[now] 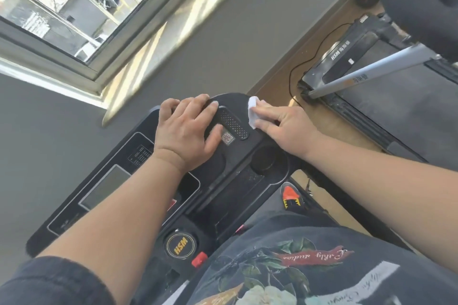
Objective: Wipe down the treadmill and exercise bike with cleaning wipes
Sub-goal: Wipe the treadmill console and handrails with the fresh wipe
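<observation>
The black treadmill console (233, 181) fills the middle of the tilted head view, with a grey display, a QR sticker and a round HSM badge. My left hand (186, 131) lies flat on the console's upper part, fingers spread, holding nothing. My right hand (282, 126) presses a folded white cleaning wipe (253, 111) against the console's far right corner. The wipe shows only past my fingertips.
A second HSM treadmill (386, 96) with a silver upright stands on the wooden floor at the right, a black cable (295, 74) trailing beside it. A window (64, 7) and grey wall are on the left. A round cup recess (265, 158) sits below my right hand.
</observation>
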